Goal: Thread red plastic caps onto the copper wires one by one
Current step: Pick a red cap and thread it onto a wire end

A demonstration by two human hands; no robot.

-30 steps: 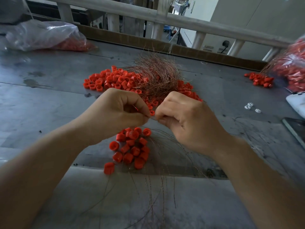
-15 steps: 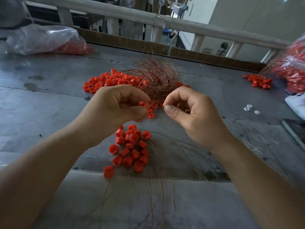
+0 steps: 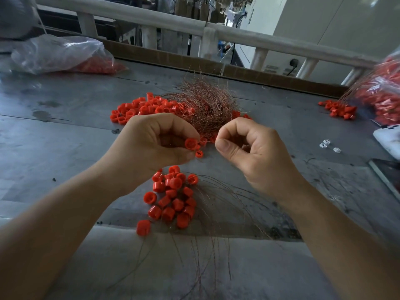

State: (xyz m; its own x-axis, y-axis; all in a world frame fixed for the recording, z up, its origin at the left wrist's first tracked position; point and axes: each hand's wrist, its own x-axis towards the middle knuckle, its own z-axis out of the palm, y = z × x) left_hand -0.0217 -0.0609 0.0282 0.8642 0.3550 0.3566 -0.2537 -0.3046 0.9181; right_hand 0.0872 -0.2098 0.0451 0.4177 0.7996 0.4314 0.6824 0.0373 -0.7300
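Note:
My left hand [image 3: 154, 146] pinches a red plastic cap [image 3: 191, 144] between thumb and fingertips, its hollow side facing me. My right hand [image 3: 249, 152] is a little to the right, thumb and forefinger pinched together, apparently on a thin copper wire too fine to make out. A tangled bundle of copper wires [image 3: 205, 102] lies just beyond both hands. Loose red caps [image 3: 147, 108] spread to its left. Below my hands lies a cluster of caps on wires [image 3: 173, 198], with the wires trailing toward me.
On the grey table [image 3: 65, 148] a clear bag of red caps [image 3: 62, 55] lies at far left and another bag [image 3: 383, 96] at far right, with a small heap of caps [image 3: 339, 109] beside it. Small white parts [image 3: 326, 145] and a dark flat device [image 3: 387, 174] lie at right.
My hands were pressed together a second ago and have drawn apart. The red cap in my left fingers now shows. The view has tilted down slightly.

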